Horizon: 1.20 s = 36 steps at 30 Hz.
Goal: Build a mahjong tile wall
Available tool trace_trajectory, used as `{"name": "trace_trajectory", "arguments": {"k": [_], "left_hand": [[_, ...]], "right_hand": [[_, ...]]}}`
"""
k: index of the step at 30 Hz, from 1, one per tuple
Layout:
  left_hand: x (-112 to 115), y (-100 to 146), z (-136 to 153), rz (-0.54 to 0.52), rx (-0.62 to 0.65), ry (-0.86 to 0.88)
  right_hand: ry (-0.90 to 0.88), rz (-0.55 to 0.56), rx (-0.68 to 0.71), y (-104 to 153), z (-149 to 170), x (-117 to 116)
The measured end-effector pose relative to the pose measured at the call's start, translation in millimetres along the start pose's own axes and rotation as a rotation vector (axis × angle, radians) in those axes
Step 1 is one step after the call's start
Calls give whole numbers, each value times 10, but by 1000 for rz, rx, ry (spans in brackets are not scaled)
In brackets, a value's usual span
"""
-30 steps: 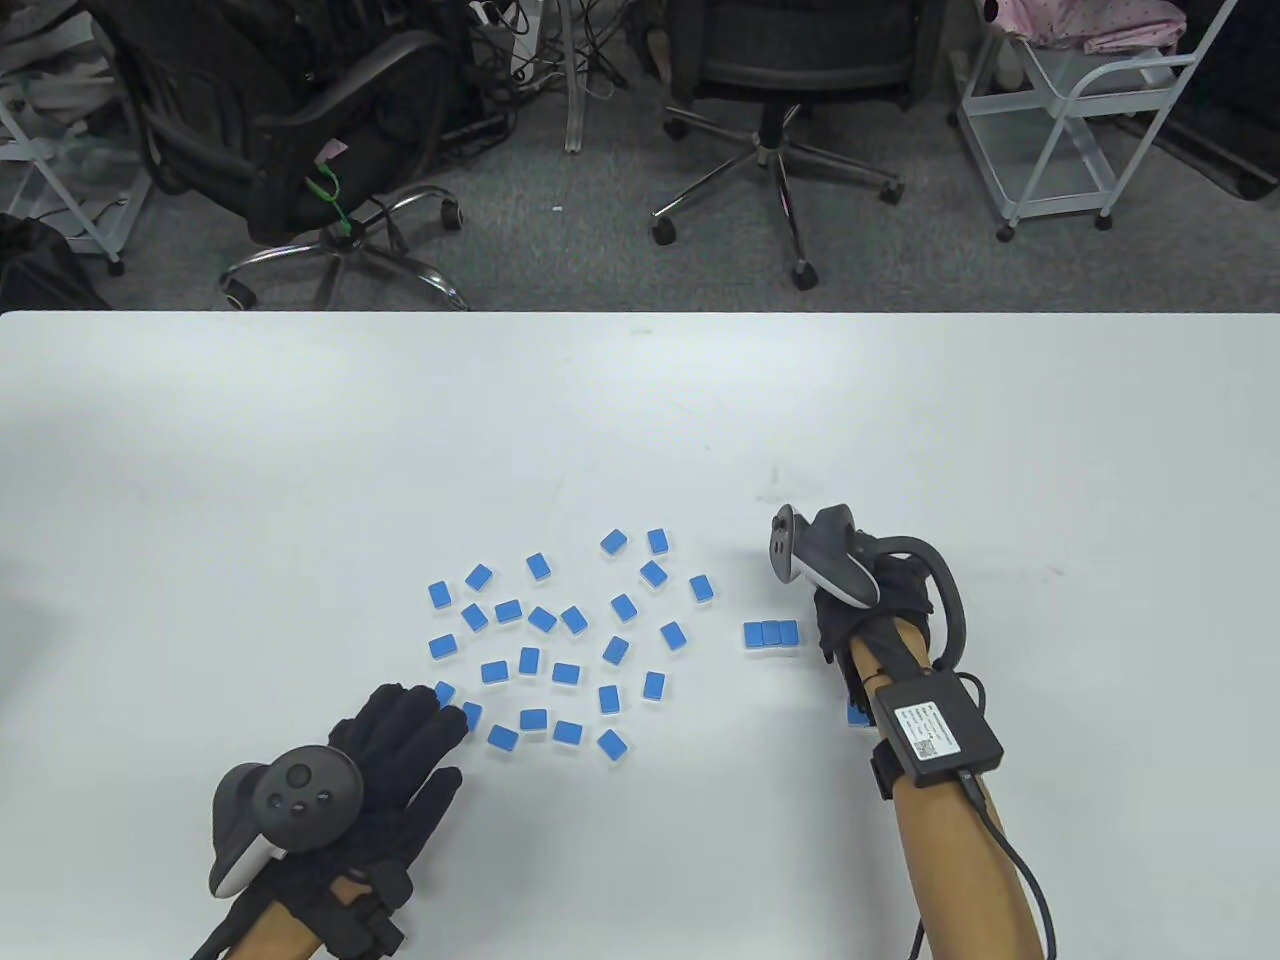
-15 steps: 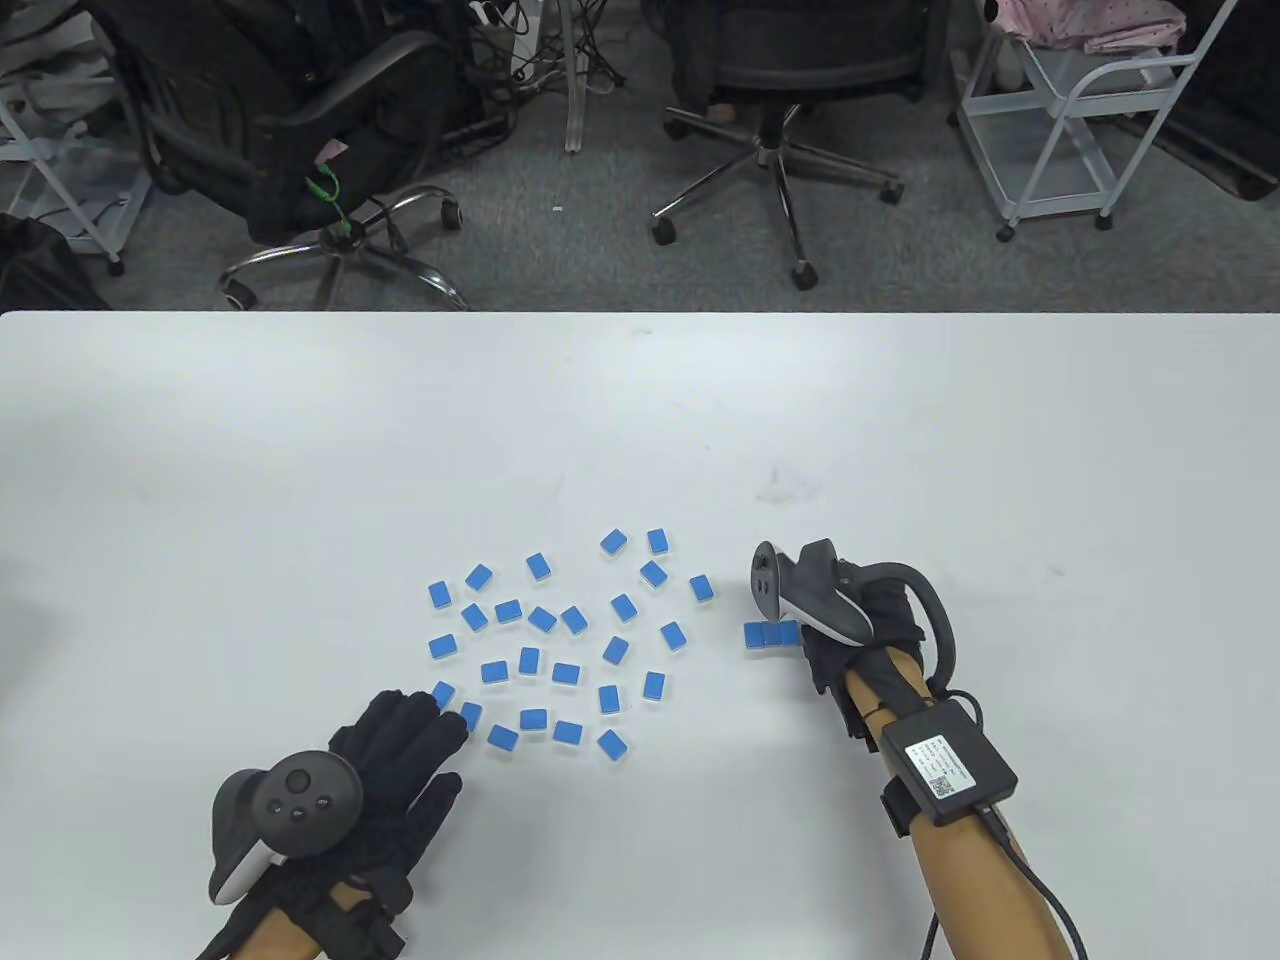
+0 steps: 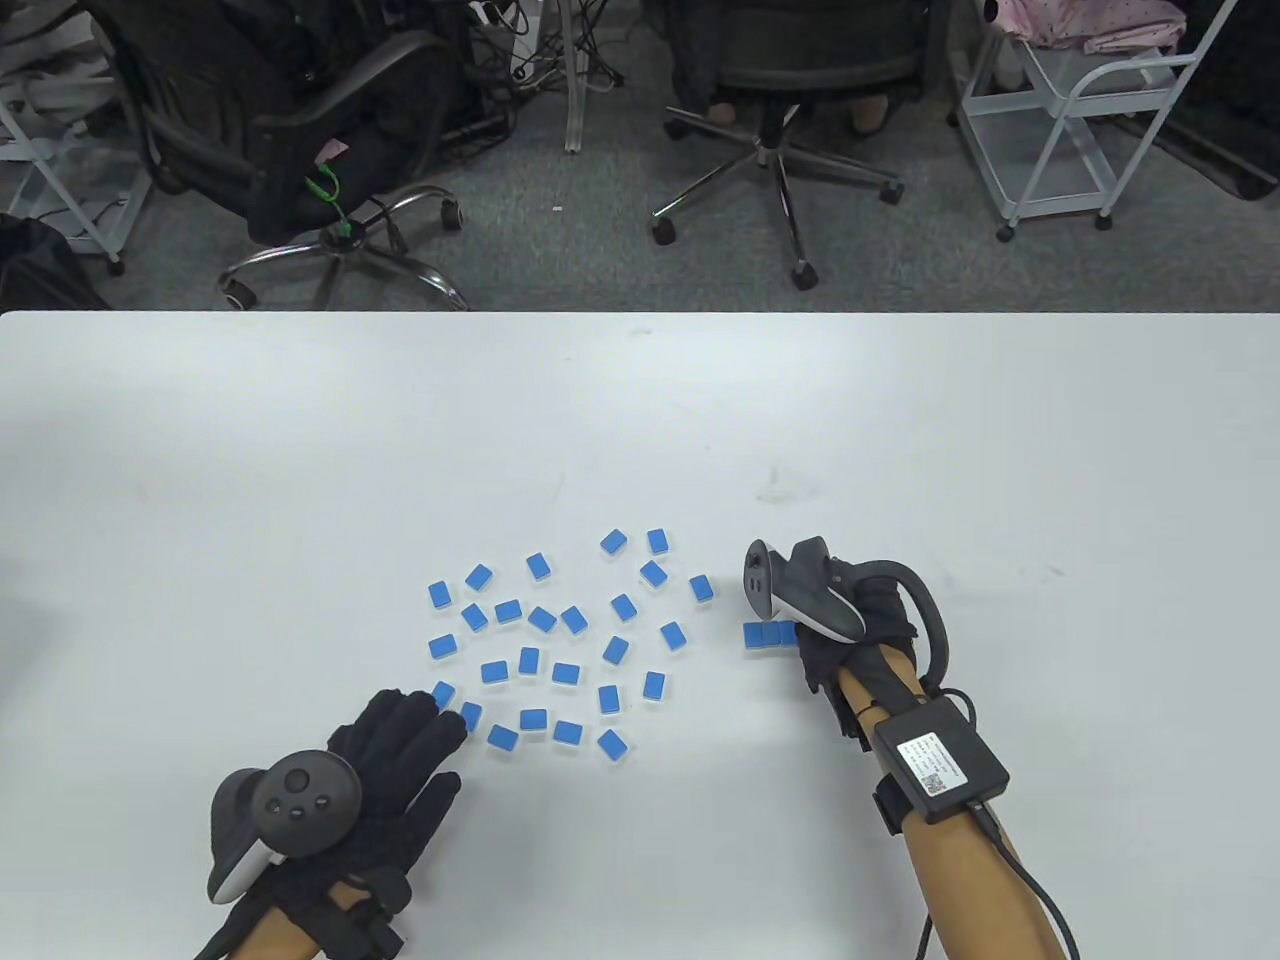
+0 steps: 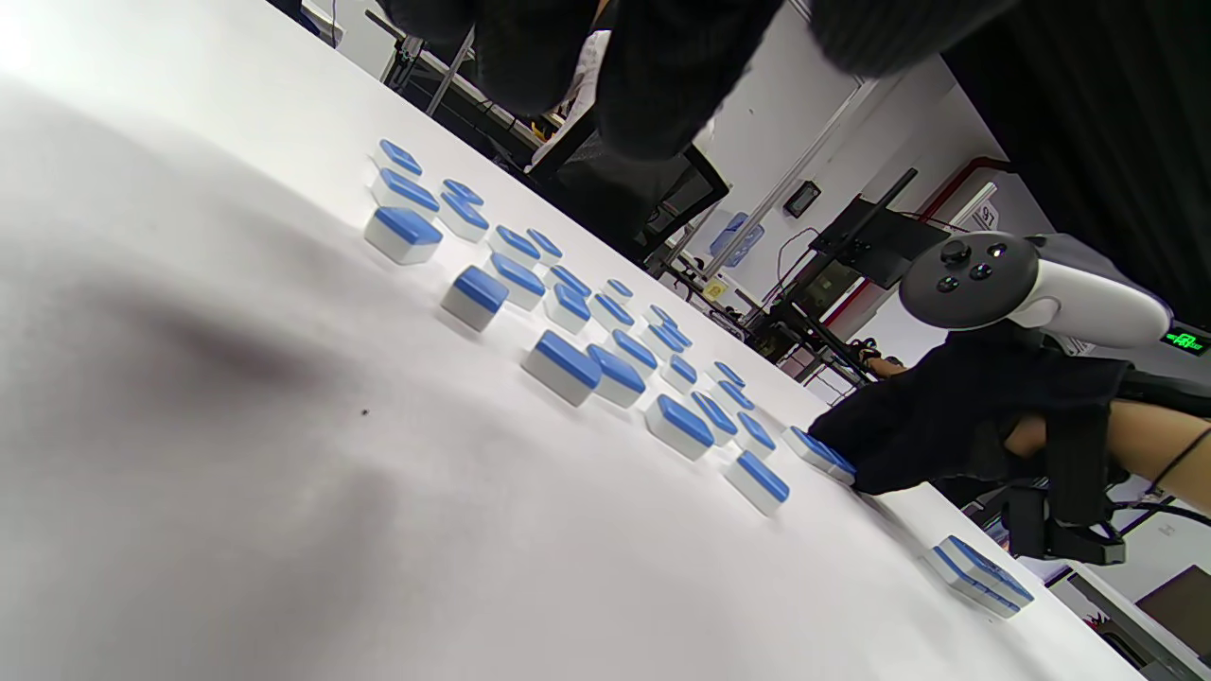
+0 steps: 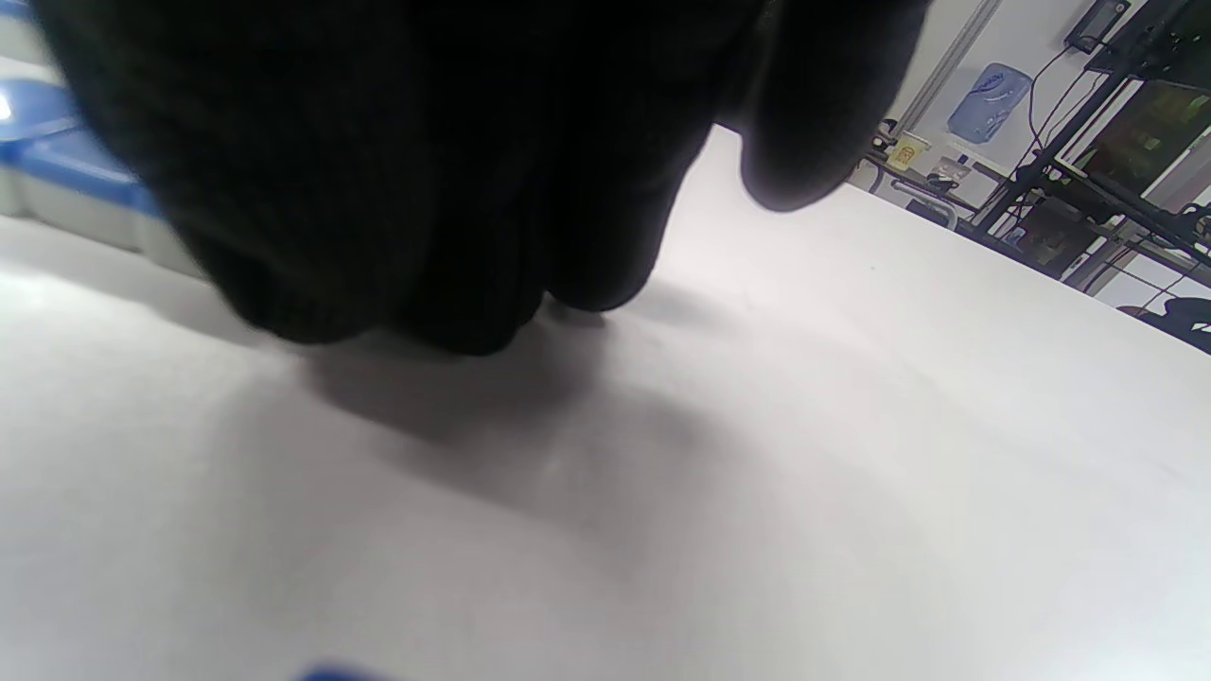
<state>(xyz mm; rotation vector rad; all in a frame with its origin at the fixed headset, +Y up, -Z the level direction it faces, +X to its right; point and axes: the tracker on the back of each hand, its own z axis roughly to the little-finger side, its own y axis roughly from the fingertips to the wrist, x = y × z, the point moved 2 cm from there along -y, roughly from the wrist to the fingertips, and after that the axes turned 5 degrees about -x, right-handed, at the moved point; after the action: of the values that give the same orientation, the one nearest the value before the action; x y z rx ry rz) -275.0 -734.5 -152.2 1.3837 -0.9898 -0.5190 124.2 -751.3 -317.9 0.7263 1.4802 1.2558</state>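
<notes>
About 30 loose tiles [image 3: 565,673]; right hand [image 3: 850,625] touches the row [image 3: 765,634], grip unclear; left hand [image 3: 400,750] flat

Two hands in black knit sensor gloves, each with a tracker on its back.

The left hand [image 3: 400,760] carries a dark grey, round-faced tracker [image 3: 285,810] with small buttons and a white underside. The right hand [image 3: 860,630] bears a matching grey-and-white tracker [image 3: 800,590] with a dark loop behind it. A black rectangular box with a white printed label [image 3: 940,762] is strapped to the right forearm, with a black cable [image 3: 1030,885] running from it. Black straps cross the left wrist.
</notes>
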Motion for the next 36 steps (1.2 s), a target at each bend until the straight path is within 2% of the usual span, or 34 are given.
{"name": "trace_trajectory", "arguments": {"k": [6, 9, 10, 12, 15, 17, 21, 25, 27, 31, 33, 36], "left_hand": [[6, -1, -9, 1, 6, -3], [3, 2, -5, -1, 5, -5], [2, 3, -5, -1, 5, -6], [2, 1, -5, 0, 5, -5], [-2, -3, -8, -3, 6, -4], [1, -4, -9, -2, 7, -3], [-1, 9, -2, -2, 2, -2], [-14, 33, 7, -7, 1, -9], [-20, 30, 14, -8, -2, -4], [-18, 12, -1, -5, 6, -7], [-15, 1, -11, -3, 9, -8], [-16, -5, -16, -3, 12, -8]], "right_hand": [[35, -12, 8, 8, -6, -5], [57, -107, -20, -17, 5, 34], [63, -101, -45, -16, 11, 85], [32, -7, -67, -5, -19, 248], [-36, 86, -19, 41, -233, 471], [-8, 119, 18, 70, -426, 526], [213, 121, 39, 63, -911, 453], [249, 119, 10, -68, -1181, 325], [200, 174, -20, -101, -1187, 360], [149, 117, 0, -129, -1081, 379], [123, 90, -25, -169, -951, 378], [82, 39, -120, -239, -587, 344]]}}
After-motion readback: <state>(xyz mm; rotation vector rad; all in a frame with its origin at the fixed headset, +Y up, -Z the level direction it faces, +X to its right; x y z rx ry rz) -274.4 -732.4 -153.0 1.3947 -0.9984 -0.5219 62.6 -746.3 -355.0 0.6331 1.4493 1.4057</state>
